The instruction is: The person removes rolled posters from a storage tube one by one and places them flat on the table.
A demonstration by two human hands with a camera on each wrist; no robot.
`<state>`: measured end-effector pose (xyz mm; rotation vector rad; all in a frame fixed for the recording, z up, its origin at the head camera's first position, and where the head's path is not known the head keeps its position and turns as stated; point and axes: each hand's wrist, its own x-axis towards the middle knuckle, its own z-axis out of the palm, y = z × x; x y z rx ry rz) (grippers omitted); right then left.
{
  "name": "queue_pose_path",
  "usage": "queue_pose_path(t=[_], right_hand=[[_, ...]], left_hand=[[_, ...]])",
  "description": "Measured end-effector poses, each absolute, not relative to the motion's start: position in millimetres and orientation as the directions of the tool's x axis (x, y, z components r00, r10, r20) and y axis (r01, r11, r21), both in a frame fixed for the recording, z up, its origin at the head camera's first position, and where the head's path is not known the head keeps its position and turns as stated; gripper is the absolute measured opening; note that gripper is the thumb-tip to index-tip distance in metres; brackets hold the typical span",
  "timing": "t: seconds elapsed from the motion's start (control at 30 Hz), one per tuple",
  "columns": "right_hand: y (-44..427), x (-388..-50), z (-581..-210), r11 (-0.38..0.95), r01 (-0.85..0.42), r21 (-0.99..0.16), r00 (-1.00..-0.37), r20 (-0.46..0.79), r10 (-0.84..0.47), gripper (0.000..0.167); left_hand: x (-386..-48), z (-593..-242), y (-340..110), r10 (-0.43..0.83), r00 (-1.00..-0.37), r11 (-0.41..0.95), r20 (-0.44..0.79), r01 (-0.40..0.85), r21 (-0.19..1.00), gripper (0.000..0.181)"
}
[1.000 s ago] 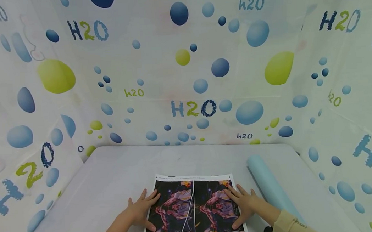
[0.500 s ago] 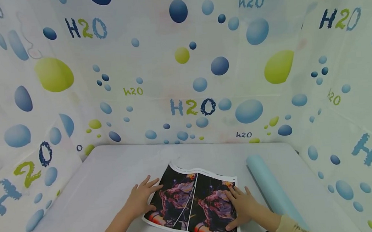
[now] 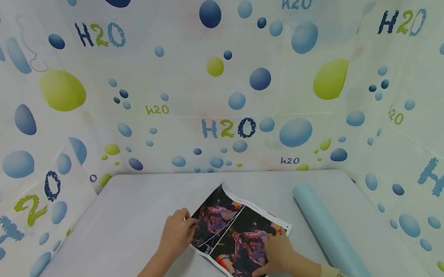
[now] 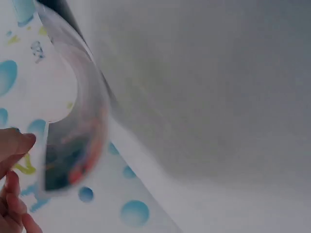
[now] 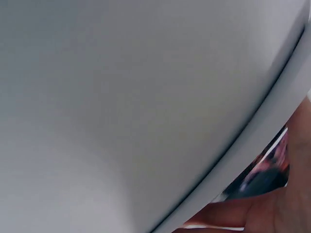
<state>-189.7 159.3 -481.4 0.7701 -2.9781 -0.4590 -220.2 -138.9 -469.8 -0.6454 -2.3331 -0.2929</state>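
Printed sheets, stapled-looking, with two near-alike dark, colourful pictures side by side, lie turned askew at the front of the table, and their far-left part bends up. My left hand is at their left side with fingers bent. In the left wrist view a gap separates the thumb from the blurred sheets. My right hand grips the right edge, thumb lying on the picture and other fingertips hidden. The right wrist view catches only part of this hand against the print.
A pale blue roll lies slantwise at the right of the white table. Walls draped with a white cloth printed with bubbles and "H2O" close in the back and both sides.
The sheets have turned clockwise and their far-left part has lifted. From lying flat on the sheets, my left hand has come to their left edge; the right has moved inward with bent fingers.
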Motion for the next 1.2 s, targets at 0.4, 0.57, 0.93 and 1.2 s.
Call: queue_pose_path(t=[0.4,0.57,0.93,1.2], right_hand=[[133,-170,-477,0.857,-0.426,0.29,-0.887,0.051,-0.459,0.067],[129,-168,-470,0.86,-0.481,0.173,-0.87,0.029,-0.492,0.054],[152,-194,-460,0.847,-0.531,0.017,-0.847,-0.02,-0.531,0.037],[176,-234,-454,0.789,-0.584,-0.191,-0.797,-0.049,-0.601,0.069]], left_hand=[[-191,-464,-99,0.483,-0.831,0.798,0.276,0.547,0.252,0.071],[-184,-472,-95,0.548,-0.836,0.789,0.015,0.522,0.325,0.103],[-178,-477,-98,0.565,-0.804,0.819,-0.186,0.519,0.246,0.116],[-177,-479,-95,0.596,-0.772,0.803,-0.221,0.574,0.161,0.116]])
